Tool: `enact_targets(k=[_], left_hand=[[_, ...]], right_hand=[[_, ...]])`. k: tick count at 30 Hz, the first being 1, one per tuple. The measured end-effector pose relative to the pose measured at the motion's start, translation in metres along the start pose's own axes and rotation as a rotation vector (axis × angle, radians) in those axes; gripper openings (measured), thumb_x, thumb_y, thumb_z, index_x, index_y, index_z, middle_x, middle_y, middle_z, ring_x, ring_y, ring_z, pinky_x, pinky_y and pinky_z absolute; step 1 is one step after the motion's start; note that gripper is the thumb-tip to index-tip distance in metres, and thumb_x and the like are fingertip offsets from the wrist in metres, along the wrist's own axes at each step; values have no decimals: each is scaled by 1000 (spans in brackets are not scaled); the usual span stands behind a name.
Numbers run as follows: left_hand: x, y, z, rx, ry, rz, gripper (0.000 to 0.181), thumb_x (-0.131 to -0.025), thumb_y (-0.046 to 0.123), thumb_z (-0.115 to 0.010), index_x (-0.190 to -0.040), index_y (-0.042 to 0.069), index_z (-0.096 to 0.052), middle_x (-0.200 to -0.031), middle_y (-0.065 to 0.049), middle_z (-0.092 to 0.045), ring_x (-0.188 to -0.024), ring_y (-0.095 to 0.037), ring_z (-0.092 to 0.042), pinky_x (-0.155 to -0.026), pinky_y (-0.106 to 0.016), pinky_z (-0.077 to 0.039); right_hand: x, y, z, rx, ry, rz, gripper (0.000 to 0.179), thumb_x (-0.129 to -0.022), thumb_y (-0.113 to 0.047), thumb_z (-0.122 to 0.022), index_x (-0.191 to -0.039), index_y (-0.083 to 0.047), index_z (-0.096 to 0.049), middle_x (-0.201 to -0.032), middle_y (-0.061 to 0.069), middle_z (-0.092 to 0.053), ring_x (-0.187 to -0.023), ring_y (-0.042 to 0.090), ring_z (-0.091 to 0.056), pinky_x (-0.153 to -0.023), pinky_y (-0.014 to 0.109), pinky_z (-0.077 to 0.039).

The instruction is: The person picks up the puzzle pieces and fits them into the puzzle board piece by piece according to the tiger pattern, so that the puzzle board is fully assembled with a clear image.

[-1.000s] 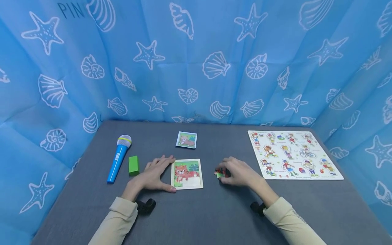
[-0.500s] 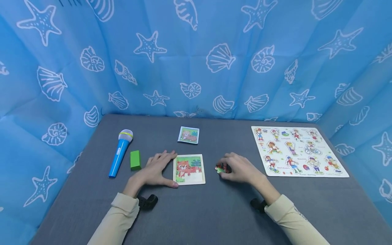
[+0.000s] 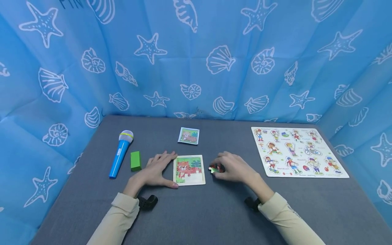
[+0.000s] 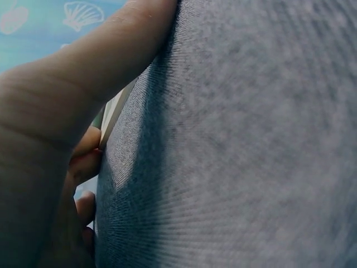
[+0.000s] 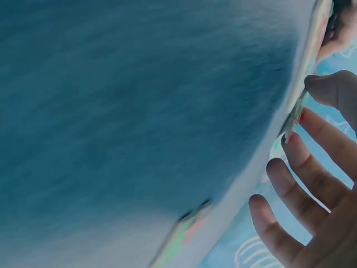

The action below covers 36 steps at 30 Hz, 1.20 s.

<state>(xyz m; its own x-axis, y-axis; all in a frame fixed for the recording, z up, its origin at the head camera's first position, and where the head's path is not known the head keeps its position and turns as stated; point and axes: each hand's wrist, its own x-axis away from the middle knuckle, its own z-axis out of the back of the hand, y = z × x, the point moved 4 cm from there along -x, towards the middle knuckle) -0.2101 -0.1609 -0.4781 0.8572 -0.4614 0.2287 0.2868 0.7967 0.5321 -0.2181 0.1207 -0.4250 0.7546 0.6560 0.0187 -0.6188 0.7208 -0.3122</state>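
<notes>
In the head view, a square wooden jigsaw puzzle with a red tiger picture lies on the grey table; its lower right shows pale bare tray. My left hand rests along its left side, thumb at the near corner and fingers stretched to the far corner. Right of the puzzle, my right hand pinches a small jigsaw piece coloured red and green, close over the table. In the right wrist view, thumb and fingertips meet on the thin piece, with the other fingers spread. The palm hides part of what lies under it.
A small picture card lies beyond the puzzle. At left are a blue toy microphone and a green block. A white board with sports figures lies at right. A blue shell-print curtain hangs behind the table.
My right hand has moved left towards the puzzle with the jigsaw piece in its fingers. The left hand stays at the puzzle's side. The head view has shifted slightly.
</notes>
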Motion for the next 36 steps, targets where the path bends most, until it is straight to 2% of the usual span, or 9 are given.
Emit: enact_targets(k=[7, 13, 17, 23, 28, 36], left_hand=[[-1, -1, 0, -6, -9, 20, 115, -72, 70, -81, -163, 22, -27, -173, -8, -21, -158, -42, -16, -120, -68, -22], [-1, -2, -1, 1, -7, 19, 115, -72, 70, -80, -163, 23, -27, -173, -8, -21, -158, -42, -16, -120, -68, -21], [-1, -3, -2, 10, -5, 6, 114, -73, 70, -80, -162, 23, -28, -172, -8, -21, -158, -42, -16, -120, -68, -20], [0, -1, -2, 18, -3, -1, 112, -74, 68, -81, -162, 22, -29, -172, -8, -22, -158, -42, -16, -120, -68, -20], [1, 0, -1, 25, -1, 3, 112, -73, 68, -81, -162, 22, -29, -172, -9, -22, -158, -42, -16, -121, -69, -19], [1, -1, -1, 26, 4, -10, 113, -73, 67, -82, -162, 21, -29, -172, -9, -22, -158, -43, -16, -120, -69, -20]], right_hand=[[-16, -30, 0, 18, -26, 86, 29, -87, -26, -77, -113, -13, -79, -91, 0, -67, -75, 8, -47, -61, 22, -37], [-35, -57, -13, 2, -90, 151, 29, -88, -28, -79, -114, -14, -78, -92, -1, -68, -74, 7, -46, -61, 21, -36], [-45, -70, -21, -8, -138, 160, 26, -89, -26, -78, -112, -14, -78, -90, -1, -67, -70, 6, -44, -58, 20, -33], [-50, -76, -26, 15, -181, 132, 23, -91, -25, -79, -110, -14, -78, -88, -1, -68, -68, 5, -43, -55, 19, -33], [-50, -74, -26, 30, -163, 120, 19, -89, -24, -81, -105, -14, -80, -89, -2, -71, -68, 2, -49, -60, 19, -44], [-46, -77, -27, 11, -125, 103, 14, -87, -21, -82, -99, -14, -82, -92, -1, -71, -73, 5, -58, -64, 23, -51]])
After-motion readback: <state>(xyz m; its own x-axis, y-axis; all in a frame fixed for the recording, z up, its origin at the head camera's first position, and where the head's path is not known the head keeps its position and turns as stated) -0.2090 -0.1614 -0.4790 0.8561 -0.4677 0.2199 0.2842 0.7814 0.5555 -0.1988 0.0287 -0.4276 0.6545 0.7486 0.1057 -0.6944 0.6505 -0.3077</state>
